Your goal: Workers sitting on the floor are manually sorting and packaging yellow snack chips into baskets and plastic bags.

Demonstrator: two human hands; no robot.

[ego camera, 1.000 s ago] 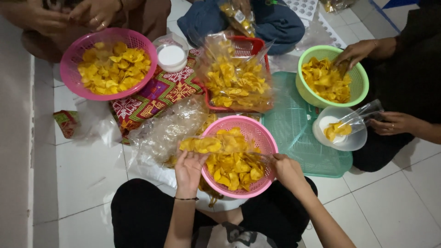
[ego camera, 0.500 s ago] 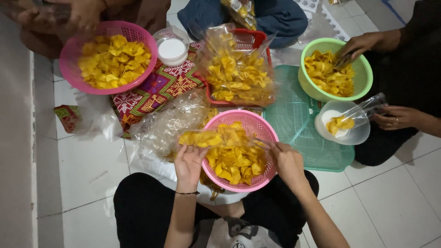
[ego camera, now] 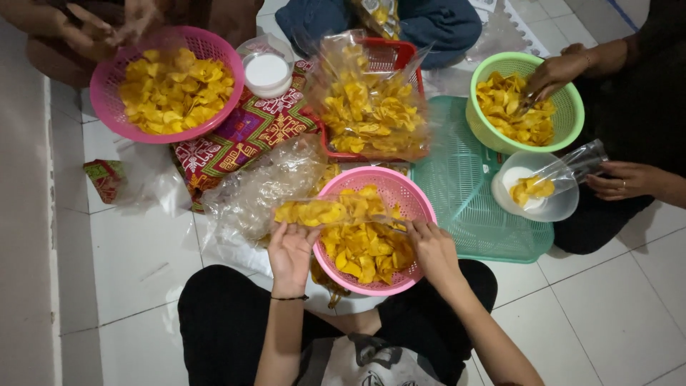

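Together, the left hand (ego camera: 289, 250) and right hand (ego camera: 431, 246) pinch the ends of a clear bag of yellow chips (ego camera: 334, 211), stretched across the rim of a pink basket (ego camera: 414, 194) holding more chips, on the tiled floor (ego camera: 143, 264) between the person's knees.

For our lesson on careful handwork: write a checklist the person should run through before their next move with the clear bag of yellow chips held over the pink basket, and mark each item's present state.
1. Both hands on the bag: ok. The left hand and right hand each hold an end of the clear bag of chips.
2. Bag over the basket: ok. It lies across the near pink basket, so dropped chips would likely fall inside.
3. Bag mouth sealed: cannot tell.
4. Basket steady: cannot tell. It sits against the person's legs.
5. Neighbours' hands apart: ok. The hand in the green basket is well away.
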